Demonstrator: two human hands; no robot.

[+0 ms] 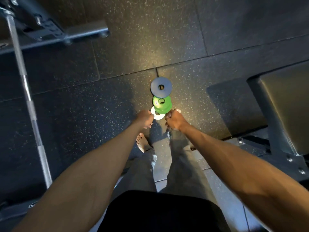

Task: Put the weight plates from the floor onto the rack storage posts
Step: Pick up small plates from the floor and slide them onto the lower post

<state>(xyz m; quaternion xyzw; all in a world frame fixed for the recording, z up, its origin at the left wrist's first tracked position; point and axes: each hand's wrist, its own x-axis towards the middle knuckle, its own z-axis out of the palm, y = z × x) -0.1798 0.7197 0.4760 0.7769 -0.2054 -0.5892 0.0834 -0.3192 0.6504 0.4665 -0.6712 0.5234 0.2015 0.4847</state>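
Head view: my left hand [145, 119] pinches the white plate [158, 116]; my right hand [173, 121] curls beside it, grip unclear.

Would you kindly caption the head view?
Bending down, left hand and right hand at the white plate; green plates and blue plate beyond.

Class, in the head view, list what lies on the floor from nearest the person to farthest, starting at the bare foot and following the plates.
Bare foot → white plate → green plates → dark grey plate.
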